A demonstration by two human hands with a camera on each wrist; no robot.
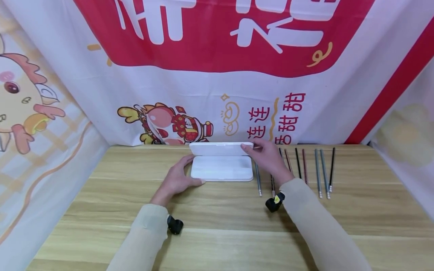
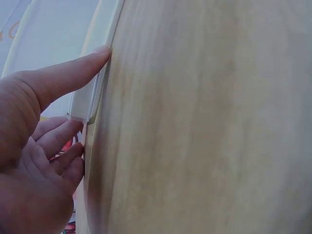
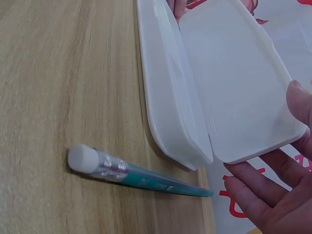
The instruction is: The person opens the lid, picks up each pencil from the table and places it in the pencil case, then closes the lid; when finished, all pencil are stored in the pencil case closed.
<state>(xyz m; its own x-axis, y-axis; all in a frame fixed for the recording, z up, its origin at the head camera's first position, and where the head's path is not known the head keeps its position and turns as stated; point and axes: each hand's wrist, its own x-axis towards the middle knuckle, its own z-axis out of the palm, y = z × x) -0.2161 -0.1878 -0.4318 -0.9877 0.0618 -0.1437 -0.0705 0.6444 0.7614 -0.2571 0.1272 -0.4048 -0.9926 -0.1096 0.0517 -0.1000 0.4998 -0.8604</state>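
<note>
A printed cloth (image 1: 210,84) hangs at 12 o'clock behind a wood table (image 1: 220,214). One white case (image 1: 222,168) sits open near the back edge, its one lid (image 1: 220,149) tilted up on the 12 side. Two hands on it: the left hand (image 1: 178,177) grips the body at 9 o'clock, thumb on the near edge, and the right hand (image 1: 266,154) pinches the lid's 1 o'clock corner. I count about nine pencils (image 1: 304,165) toward 3, can't swear to it since the right hand covers bits of some. Room's tight at 12, lid close to the cloth, but wood runs wide from the case down to 6. Left wrist cam shows bent fingers at the case's end that the head view mostly hides. Right wrist cam gets the fingers behind the lid, plus a teal pencil's white eraser (image 3: 83,159) up close, just beside the case.
</note>
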